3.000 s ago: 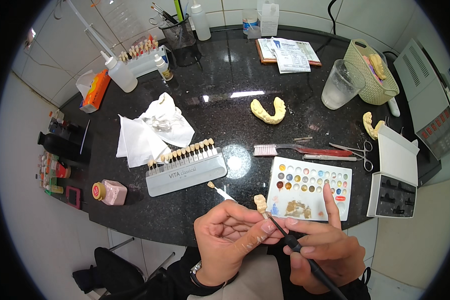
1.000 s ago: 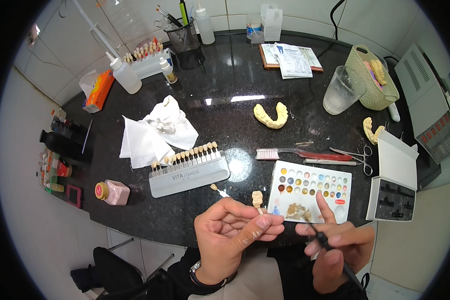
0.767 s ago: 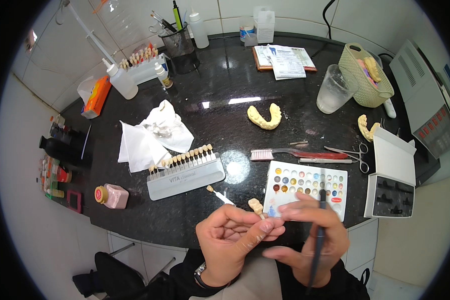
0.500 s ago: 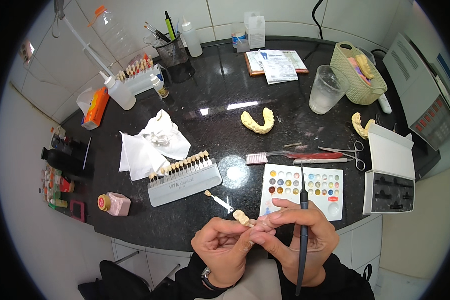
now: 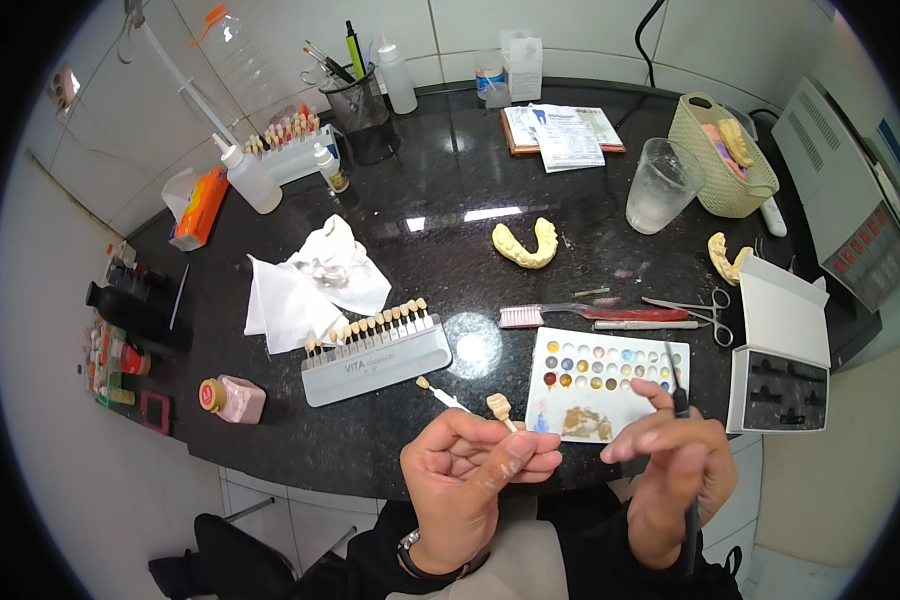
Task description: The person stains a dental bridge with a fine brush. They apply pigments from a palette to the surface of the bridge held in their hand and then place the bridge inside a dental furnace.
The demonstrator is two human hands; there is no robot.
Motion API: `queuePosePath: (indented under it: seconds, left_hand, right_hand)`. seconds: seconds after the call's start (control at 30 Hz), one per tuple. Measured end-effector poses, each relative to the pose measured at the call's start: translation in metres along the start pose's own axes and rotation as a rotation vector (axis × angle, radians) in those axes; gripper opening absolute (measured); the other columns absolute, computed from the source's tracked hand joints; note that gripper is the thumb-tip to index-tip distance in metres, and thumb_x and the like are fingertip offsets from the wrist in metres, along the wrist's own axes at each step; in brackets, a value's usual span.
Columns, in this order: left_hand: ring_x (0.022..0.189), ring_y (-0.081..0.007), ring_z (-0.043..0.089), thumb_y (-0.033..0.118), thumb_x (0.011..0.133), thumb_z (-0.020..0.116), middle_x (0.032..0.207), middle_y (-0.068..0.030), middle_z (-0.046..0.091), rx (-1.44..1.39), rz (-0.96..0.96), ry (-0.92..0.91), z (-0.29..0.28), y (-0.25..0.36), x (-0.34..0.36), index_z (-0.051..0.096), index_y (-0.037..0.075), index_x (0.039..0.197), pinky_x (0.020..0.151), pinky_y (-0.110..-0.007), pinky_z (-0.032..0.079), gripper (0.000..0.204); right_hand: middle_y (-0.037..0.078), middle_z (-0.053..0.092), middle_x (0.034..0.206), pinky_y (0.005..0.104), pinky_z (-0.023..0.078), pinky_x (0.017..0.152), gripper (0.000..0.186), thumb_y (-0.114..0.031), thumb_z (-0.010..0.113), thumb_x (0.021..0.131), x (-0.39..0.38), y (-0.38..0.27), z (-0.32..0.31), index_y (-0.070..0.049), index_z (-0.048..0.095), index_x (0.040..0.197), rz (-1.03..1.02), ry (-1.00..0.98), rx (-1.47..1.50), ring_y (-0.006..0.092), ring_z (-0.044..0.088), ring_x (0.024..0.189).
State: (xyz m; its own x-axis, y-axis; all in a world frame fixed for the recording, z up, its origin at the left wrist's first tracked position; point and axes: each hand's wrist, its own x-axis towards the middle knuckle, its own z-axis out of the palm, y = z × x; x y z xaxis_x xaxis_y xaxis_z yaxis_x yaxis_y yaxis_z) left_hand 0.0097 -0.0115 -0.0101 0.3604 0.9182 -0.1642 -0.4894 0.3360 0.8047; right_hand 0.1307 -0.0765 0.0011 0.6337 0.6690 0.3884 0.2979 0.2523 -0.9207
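"What's in the left hand [image 5: 470,478]?"

"Thumb and fingertips pinch a pale peg [image 5: 512,426], with a tooth-shaped piece [image 5: 498,405] on its top, just left of the white paint palette [image 5: 620,405]."

"And the right hand [image 5: 673,465]?"

"Half open, well apart from the left, fingers loosely bent about a dark brush [image 5: 681,402] standing nearly upright. It's blurred; I can't tell which fingers grip it."

"Beyond those?"

"A single shade tab [image 5: 448,399] near the left fingers, then the grey shade guide [image 5: 378,368]; farther back, a yellow dental arch model [image 5: 526,258]."
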Motion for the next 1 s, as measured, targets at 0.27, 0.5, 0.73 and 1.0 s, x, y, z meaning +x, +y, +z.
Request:
queuePosePath:
  seconds: [0.27, 0.5, 0.73, 1.0]
  left_hand:
    - [0.06, -0.0196, 0.065, 0.006, 0.081, 0.059, 0.075, -0.0196, 0.064, -0.011, -0.107, -0.017, -0.005, 0.007, -0.001, 0.048, 0.003, 0.082, 0.052, -0.027, 0.055, 0.012]
    - [0.074, -0.0287, 0.065, -0.004, 0.082, 0.056, 0.084, -0.0272, 0.061, -0.223, -0.158, -0.162, -0.016, 0.004, 0.001, 0.05, -0.006, 0.087, 0.065, -0.035, 0.058, 0.009]
    - [0.074, -0.0269, 0.065, -0.006, 0.08, 0.057, 0.079, -0.0218, 0.061, -0.225, -0.134, -0.134, -0.017, 0.002, 0.002, 0.05, -0.006, 0.085, 0.065, -0.035, 0.058, 0.009]
    - [0.067, -0.024, 0.065, 0.002, 0.079, 0.063, 0.075, -0.0186, 0.062, -0.087, -0.065, -0.051, -0.012, -0.002, 0.002, 0.044, 0.001, 0.083, 0.054, -0.03, 0.057, 0.019]
  right_hand:
    - [0.007, 0.049, 0.058, 0.0329, 0.049, 0.061, 0.048, -0.046, 0.043, 0.088, -0.011, -0.013, 0.007, 0.001, 0.037, 0.096, 0.122, -0.051, 0.197, 0.0171, 0.054, 0.052]
    - [0.01, 0.058, 0.067, 0.0492, 0.048, 0.081, 0.022, -0.014, 0.059, 0.081, -0.01, -0.01, 0.009, -0.003, 0.042, 0.089, -0.027, -0.144, 0.062, 0.0238, 0.063, 0.075]
    - [0.005, 0.057, 0.066, 0.0583, 0.034, 0.092, 0.023, -0.012, 0.063, 0.078, -0.008, -0.005, 0.014, -0.007, 0.044, 0.089, -0.191, -0.232, -0.154, 0.0247, 0.066, 0.078]
    - [0.004, 0.058, 0.062, 0.0602, 0.026, 0.095, 0.025, -0.01, 0.064, 0.076, -0.004, -0.007, 0.013, -0.007, 0.043, 0.09, -0.217, -0.31, -0.208, 0.0251, 0.066, 0.078]
